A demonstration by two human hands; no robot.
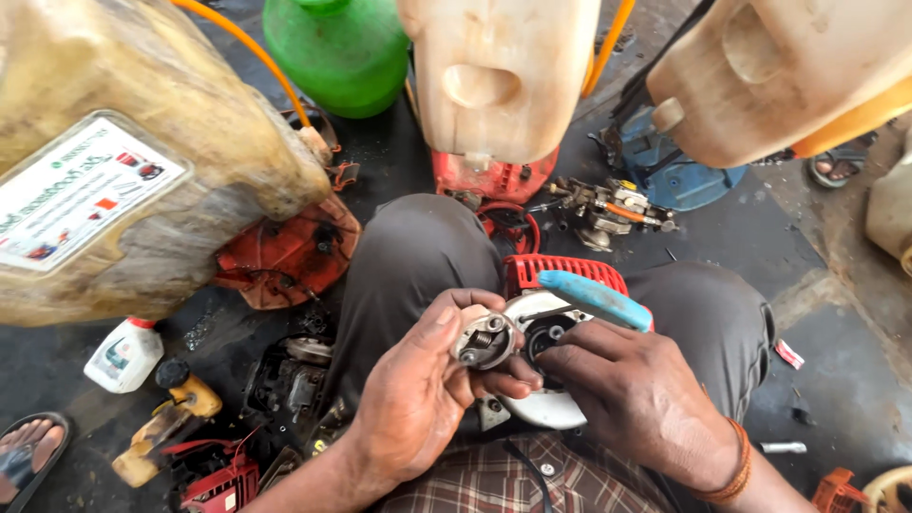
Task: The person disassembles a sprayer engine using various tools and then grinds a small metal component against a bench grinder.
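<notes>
At the far left a dirty pale jug (pixel 142 180) with a label leans over a small white bottle (pixel 124 354) and a worn red engine cover (pixel 285 252) on the floor. Below them lie a yellow-handled tool (pixel 171 418) and dark engine parts (pixel 285 380).

In the middle, the left hand (pixel 418 399) pinches a round metal clutch piece with springs (pixel 483 340) between thumb and fingers, held just off the white and red engine housing (pixel 551 342) resting on the person's lap. The right hand (pixel 636 394) is closed around a blue-handled screwdriver (pixel 597 299), its fingers touching the housing beside the dark opening; the tool's tip is hidden. The two hands are close together, nearly touching.

The clutch piece is gripped only at its rim, so it may slip and drop among the clutter, or a spring could pop loose. The housing sits unclamped on the knees and could tip if pressed hard.

To the right lie a carburettor (pixel 608 209) and a blue disc-shaped part (pixel 679 171). The floor (pixel 826 313) is dark, oily concrete; this looks like a repair workshop, with a green can (pixel 337 52) and pale tanks (pixel 499 71) above.
</notes>
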